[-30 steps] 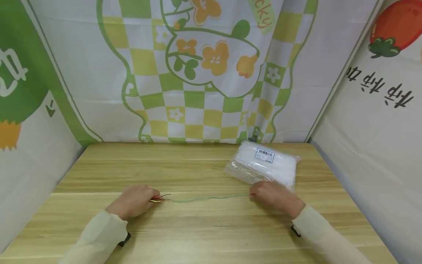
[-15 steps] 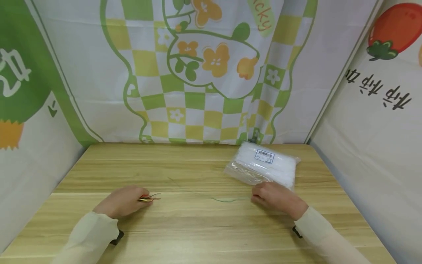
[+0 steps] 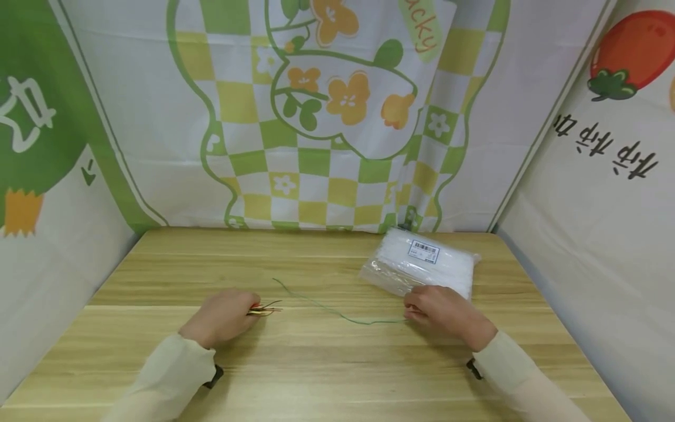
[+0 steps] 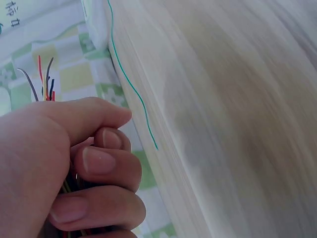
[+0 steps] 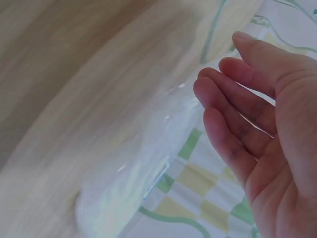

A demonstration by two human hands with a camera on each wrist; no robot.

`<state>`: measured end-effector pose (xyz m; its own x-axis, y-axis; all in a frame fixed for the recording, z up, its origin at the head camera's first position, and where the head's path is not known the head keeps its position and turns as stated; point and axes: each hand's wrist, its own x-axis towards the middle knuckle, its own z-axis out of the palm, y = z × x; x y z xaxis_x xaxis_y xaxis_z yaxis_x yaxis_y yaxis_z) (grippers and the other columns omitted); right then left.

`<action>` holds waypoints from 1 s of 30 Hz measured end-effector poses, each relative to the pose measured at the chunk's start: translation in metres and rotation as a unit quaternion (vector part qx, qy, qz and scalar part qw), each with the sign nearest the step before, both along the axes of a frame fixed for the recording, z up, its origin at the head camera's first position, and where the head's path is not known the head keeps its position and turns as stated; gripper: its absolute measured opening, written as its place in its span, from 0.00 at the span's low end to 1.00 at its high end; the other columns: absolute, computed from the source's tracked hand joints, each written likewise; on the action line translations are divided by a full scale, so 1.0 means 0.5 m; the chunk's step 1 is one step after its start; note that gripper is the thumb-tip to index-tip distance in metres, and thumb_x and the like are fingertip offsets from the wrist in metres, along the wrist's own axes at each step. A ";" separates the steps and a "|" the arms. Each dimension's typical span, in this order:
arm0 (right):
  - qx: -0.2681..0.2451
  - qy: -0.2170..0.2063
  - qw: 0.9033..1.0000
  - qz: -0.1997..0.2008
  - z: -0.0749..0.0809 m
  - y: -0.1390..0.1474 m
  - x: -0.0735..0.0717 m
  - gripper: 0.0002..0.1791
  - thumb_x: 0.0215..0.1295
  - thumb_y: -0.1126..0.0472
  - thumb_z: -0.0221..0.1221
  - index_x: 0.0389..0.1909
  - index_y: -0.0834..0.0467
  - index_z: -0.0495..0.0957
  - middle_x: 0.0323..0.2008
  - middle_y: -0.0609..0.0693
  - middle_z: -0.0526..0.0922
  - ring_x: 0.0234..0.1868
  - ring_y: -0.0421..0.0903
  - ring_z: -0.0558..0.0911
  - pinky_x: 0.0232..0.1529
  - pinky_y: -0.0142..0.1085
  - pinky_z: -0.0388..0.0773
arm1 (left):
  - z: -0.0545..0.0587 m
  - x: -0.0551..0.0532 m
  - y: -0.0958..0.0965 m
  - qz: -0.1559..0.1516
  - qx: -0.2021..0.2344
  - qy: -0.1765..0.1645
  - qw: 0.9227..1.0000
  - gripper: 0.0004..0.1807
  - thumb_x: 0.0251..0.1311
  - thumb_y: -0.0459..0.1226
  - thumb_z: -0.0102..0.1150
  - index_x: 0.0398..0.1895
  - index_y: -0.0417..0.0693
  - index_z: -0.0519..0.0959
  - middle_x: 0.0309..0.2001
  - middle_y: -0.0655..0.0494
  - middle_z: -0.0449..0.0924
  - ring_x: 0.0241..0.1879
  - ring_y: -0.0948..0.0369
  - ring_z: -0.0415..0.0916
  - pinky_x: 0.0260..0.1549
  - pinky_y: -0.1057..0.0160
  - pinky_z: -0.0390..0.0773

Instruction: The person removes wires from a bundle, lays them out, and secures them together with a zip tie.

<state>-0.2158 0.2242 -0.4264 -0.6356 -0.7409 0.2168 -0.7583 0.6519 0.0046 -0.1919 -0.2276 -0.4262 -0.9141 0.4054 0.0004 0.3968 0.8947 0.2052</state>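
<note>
While the head view shows a green wire [image 3: 369, 323] mid-frame on the desk [image 3: 337, 375], the left-wrist view has the left hand [image 4: 47, 148] grasping coloured wires [image 4: 47, 82], seemingly to keep them bundled. At right in the right-wrist view, the loosely curved right hand [image 5: 292, 134] holds nothing.

Behind the wood-grain tabletop [image 3: 327, 375] hangs a green-and-yellow checkered cloth backdrop [image 3: 313, 193]; left of the tabletop, a green-and-white printed cloth wall [image 3: 79, 246]; right of it, a white strawberry-printed cloth wall [image 3: 585, 228].
</note>
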 end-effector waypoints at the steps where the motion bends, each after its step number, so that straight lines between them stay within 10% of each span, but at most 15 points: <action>1: 0.000 -0.001 1.000 0.004 0.002 -0.003 0.000 0.14 0.68 0.60 0.70 0.26 0.48 0.75 0.26 0.39 0.76 0.28 0.35 0.75 0.32 0.34 0.77 | 0.003 0.001 0.009 -0.001 -0.003 0.002 1.000 0.14 0.69 0.37 0.65 0.24 0.55 0.76 0.21 0.63 0.70 0.23 0.62 0.64 0.25 0.61 0.65; 30: -0.007 0.024 0.998 0.060 0.052 -0.112 0.023 0.08 0.68 0.55 0.71 0.34 0.51 0.81 0.31 0.43 0.84 0.30 0.36 0.79 0.33 0.31 0.79 | 0.024 0.005 0.176 -0.021 -0.003 0.016 1.000 0.11 0.66 0.38 0.69 0.25 0.53 0.80 0.21 0.61 0.76 0.25 0.60 0.69 0.31 0.55 0.74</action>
<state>-0.2044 0.1682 -0.4005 -0.5318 -0.8074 0.2556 -0.8296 0.5573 0.0345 -0.1892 -0.1397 -0.4142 -0.8957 0.4439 0.0264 0.4406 0.8780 0.1872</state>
